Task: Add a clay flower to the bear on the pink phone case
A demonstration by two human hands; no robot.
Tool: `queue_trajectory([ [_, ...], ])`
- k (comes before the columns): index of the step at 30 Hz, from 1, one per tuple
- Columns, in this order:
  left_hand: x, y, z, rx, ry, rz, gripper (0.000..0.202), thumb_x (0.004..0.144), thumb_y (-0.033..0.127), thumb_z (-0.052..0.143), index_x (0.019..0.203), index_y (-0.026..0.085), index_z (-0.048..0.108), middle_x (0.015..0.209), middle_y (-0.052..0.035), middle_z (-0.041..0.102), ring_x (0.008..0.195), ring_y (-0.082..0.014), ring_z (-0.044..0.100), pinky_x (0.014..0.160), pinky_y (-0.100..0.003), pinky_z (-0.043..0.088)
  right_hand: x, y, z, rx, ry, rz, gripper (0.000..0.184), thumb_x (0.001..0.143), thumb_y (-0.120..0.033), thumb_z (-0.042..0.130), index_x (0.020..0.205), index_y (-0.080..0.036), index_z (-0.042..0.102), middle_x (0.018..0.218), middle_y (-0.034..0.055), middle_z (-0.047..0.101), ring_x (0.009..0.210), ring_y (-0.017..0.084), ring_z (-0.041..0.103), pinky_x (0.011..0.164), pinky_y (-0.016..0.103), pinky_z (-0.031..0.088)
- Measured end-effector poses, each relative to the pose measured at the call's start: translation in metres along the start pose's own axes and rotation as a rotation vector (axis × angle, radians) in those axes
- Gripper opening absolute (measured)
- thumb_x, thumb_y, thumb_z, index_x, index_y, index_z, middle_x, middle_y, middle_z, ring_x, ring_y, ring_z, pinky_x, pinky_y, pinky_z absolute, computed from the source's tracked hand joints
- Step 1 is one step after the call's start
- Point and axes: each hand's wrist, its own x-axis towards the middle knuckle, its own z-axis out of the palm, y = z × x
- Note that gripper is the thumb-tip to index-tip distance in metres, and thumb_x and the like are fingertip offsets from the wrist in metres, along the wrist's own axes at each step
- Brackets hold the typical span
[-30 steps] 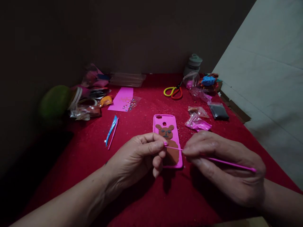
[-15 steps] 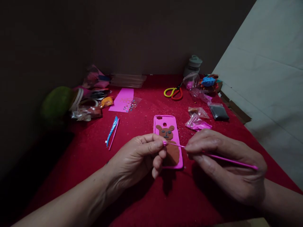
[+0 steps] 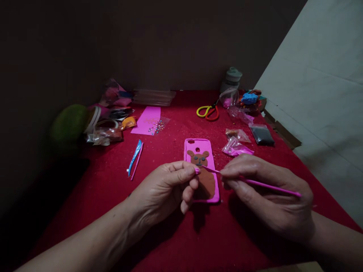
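My left hand (image 3: 172,181) pinches a small piece of pink clay (image 3: 197,171) between thumb and forefinger. In my right hand (image 3: 266,192) is a thin pink modelling tool (image 3: 272,187), gripped like a pen, its pointed tip aimed left and a little above the clay piece. Beneath both hands lies a pink phone case (image 3: 216,196) on the red cloth. A flat brown clay bear (image 3: 208,185) with round ears and dark grey eyes, nose and mouth covers its middle. My left fingers hide part of the bear's body.
A blue modelling knife (image 3: 134,156) and a second pink tool (image 3: 137,161) lie at left. Behind are pink paper (image 3: 144,121), loose gems (image 3: 157,127) and scissors (image 3: 208,112). Clay packets (image 3: 236,147), a black clay block (image 3: 262,135) and a bottle (image 3: 232,78) stand at right.
The modelling tool's tip has lifted off the pink clay piece and moved slightly up and right. My right hand has tilted a little; my left hand holds almost still.
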Motion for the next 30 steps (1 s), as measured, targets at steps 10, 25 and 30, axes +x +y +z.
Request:
queue_trajectory([
  [10,-0.001,0.001,0.003,-0.001,0.019,-0.002,0.012,0.078,0.017,0.072,0.072,0.011,0.064,0.057,-0.0001,0.064,0.034,-0.0057,0.049,0.031,-0.015,0.047,0.000,0.002,-0.001,-0.061,0.026,-0.003,0.025,0.082,-0.001,0.056,0.097,-0.018,0.066,0.081,0.0036,0.066,0.071,0.015,0.064,0.062,0.026,0.052],
  [25,-0.001,0.000,0.001,0.019,0.021,0.035,0.016,0.083,0.013,0.064,0.068,0.008,0.064,0.058,-0.0021,0.064,0.036,-0.0057,0.050,0.031,-0.014,0.046,0.011,0.064,-0.022,-0.834,-0.281,-0.157,0.015,0.090,-0.010,0.050,0.095,-0.009,0.065,0.089,0.0129,0.067,0.083,0.024,0.063,0.072,0.033,0.050],
  [30,-0.001,-0.001,0.000,0.020,0.016,0.037,0.022,0.089,0.010,0.055,0.069,0.008,0.065,0.057,-0.0020,0.063,0.036,-0.0057,0.050,0.031,-0.015,0.047,0.012,0.065,-0.023,-0.899,-0.434,-0.130,0.024,0.089,-0.002,0.045,0.089,-0.008,0.068,0.080,0.0126,0.065,0.075,0.025,0.060,0.067,0.035,0.046],
])
